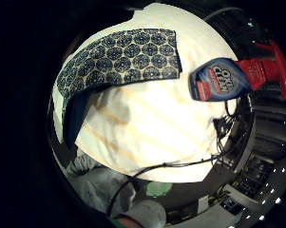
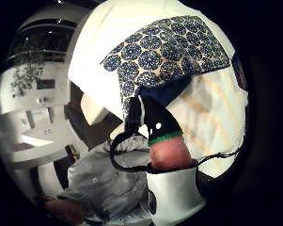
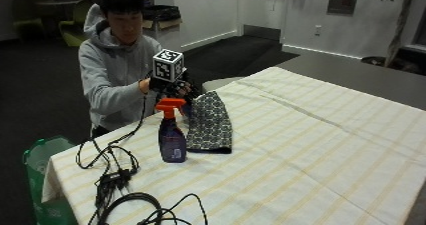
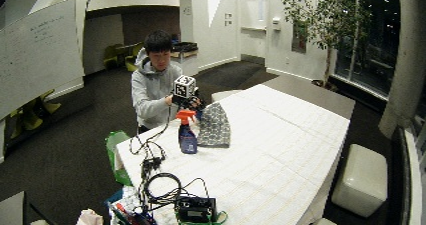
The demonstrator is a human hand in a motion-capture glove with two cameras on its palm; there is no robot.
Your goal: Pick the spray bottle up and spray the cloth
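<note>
Person: sits at the table [image 3: 319, 150], which has a white striped tablecloth [image 3: 333, 135] on it.
Right hand [image 3: 174, 87]: in a black glove, held up above the near edge of the table, just behind the cloth [image 3: 210, 122].
Grip: I cannot tell if the fingers are apart or together.
Spray bottle [image 3: 171, 132]: stands upright on the table, just beside the cloth. It is blue with an orange top. No hand touches it.
Cloth: blue and white with round patterns, lies flat, one end raised near the hand.
Cables [image 3: 113, 177]: lie on the table near the bottle.
</note>
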